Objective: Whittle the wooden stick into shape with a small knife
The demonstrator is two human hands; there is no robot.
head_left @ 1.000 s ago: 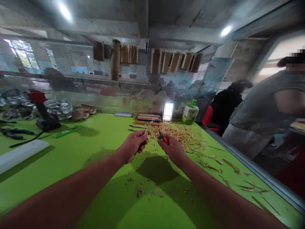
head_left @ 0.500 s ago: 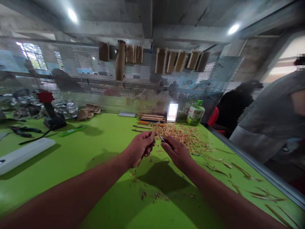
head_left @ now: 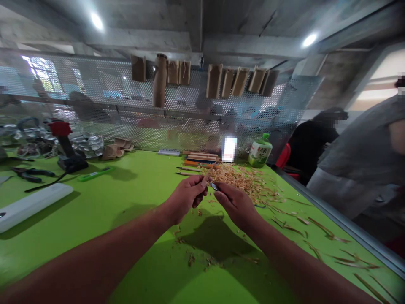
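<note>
Over the middle of the green table [head_left: 126, 249], my left hand [head_left: 186, 194] is closed on a small pale piece of wood [head_left: 207, 175], whose tip points up and away. My right hand [head_left: 236, 200] is closed round a small carving knife [head_left: 214, 186]. Its short silver blade points left, close against the wood; whether it touches I cannot tell. The knife's handle is hidden in my fist. Just beyond both hands spreads a heap of wood shavings [head_left: 240, 179], with finer chips scattered on the table below my wrists.
Behind the shavings stand a bright screen [head_left: 229, 150] and a green-capped bottle [head_left: 260, 151]. Several pencils and sticks [head_left: 201, 160] lie beside them. At left are a cordless drill [head_left: 65, 145], pliers [head_left: 31, 172], a green cutter [head_left: 96, 173] and a white case [head_left: 38, 207]. A person [head_left: 363, 147] stands at right.
My right hand has turned slightly, and the knife blade has moved left, nearer the wood. My left hand has barely moved. The person at right has shifted a little.
</note>
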